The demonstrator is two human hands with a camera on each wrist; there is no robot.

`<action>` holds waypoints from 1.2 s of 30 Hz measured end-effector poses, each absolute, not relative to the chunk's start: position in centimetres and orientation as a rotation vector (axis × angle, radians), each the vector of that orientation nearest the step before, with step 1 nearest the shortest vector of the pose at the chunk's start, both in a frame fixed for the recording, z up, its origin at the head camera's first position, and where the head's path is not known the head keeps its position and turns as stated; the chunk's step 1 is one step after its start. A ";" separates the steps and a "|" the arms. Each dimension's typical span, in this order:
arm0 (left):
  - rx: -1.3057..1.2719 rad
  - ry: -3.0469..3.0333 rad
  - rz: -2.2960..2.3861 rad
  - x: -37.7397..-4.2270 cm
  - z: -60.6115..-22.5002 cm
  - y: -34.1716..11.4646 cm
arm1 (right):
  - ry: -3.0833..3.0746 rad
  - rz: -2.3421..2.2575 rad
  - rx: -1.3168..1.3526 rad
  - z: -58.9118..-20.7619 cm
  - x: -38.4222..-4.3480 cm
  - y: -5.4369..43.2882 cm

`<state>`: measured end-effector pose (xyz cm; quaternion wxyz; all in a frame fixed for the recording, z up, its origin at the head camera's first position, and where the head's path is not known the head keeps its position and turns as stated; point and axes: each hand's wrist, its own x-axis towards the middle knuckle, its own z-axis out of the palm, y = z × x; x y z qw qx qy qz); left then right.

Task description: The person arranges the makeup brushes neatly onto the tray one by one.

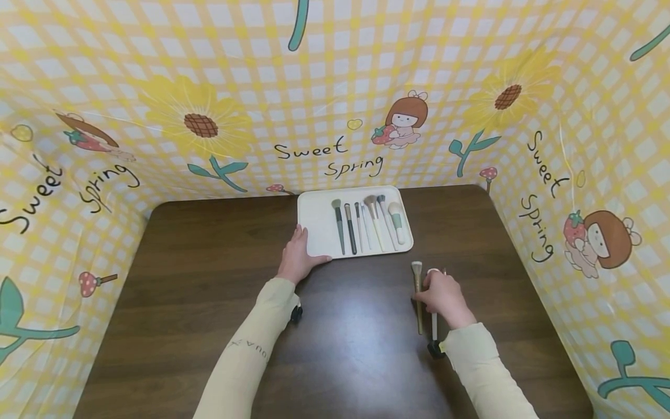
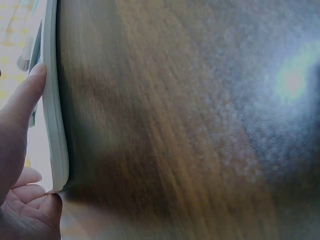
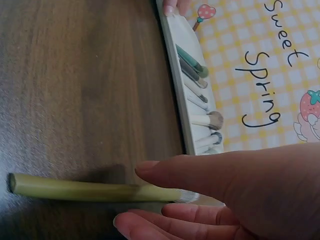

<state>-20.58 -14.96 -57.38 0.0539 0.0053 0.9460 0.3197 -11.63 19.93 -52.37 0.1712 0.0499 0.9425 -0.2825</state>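
Observation:
A white rectangular tray (image 1: 319,215) lies at the far side of the table, with several makeup brushes (image 1: 374,221) side by side in it. My left hand (image 1: 297,256) holds its near left corner, thumb along the front rim and fingers at the side. Out to the right of the tray, my right hand (image 1: 442,294) hovers over a gold-olive makeup brush (image 3: 75,190). Its thumb and fingers stand apart on either side of that brush. A white-handled brush (image 1: 434,327) lies beside it, partly hidden under the right hand.
The brown wooden table (image 1: 209,326) is enclosed on the back and sides by a yellow checked cloth (image 1: 314,81). A dark wrist camera (image 1: 435,349) sits by the right sleeve and another (image 1: 296,315) by the left.

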 end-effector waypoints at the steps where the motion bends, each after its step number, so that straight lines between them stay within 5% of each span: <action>1: 0.017 2.875 0.975 -20.6 -57.4 -15.0 | 2.686 -0.797 0.139 -52.4 -11.6 19.9; 36: 0.009 2.867 0.946 -20.6 -57.4 -14.8 | 2.685 -0.865 0.073 -52.3 -12.0 18.6</action>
